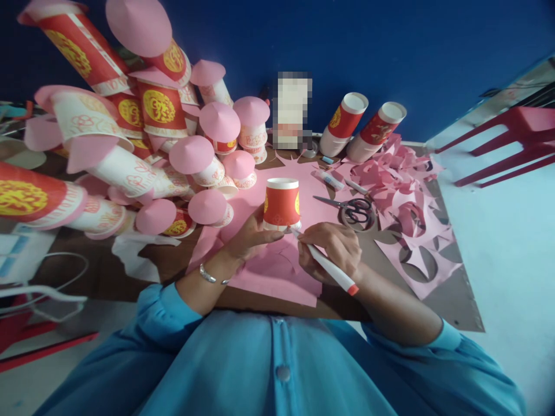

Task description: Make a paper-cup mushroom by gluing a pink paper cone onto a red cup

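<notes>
My left hand (255, 234) is closed around the lower left side of a red paper cup (281, 203) with yellow emblems, which stands upside down with its white base up. In my right hand (332, 248) is a white marker (332, 268) with an orange-red end, its tip at the cup's white lower band. Pink paper sheets (277, 283) lie under both hands. A pair of scissors (358, 209) rests on a roll of tape (346, 218), right of the cup.
Many paper cups with pink paper cones (208, 207) are piled at the left. Two stacks of cups (344, 124) stand at the back. Pink paper scraps (403, 190) cover the table's right side. A red stool (520, 138) is beyond. A blue wall (390, 46) closes off the back.
</notes>
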The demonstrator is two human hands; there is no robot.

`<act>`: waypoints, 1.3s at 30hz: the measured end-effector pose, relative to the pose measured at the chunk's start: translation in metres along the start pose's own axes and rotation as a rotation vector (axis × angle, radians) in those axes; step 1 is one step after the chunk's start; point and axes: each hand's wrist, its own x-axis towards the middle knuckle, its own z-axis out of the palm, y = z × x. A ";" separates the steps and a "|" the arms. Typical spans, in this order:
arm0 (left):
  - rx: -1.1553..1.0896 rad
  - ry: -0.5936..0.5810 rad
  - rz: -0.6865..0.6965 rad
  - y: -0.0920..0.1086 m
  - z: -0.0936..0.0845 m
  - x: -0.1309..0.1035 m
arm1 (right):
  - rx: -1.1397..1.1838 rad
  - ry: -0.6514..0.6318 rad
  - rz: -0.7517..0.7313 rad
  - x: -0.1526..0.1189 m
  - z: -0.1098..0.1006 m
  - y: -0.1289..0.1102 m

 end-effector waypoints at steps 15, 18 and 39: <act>-0.089 0.072 -0.044 0.007 0.006 -0.001 | 0.056 0.042 -0.006 -0.001 -0.002 0.000; -0.152 0.065 -0.016 0.011 0.011 0.001 | 0.077 0.042 -0.002 -0.001 -0.002 0.002; -0.156 0.045 -0.047 0.007 0.008 -0.003 | 0.059 -0.009 -0.019 0.002 -0.003 -0.003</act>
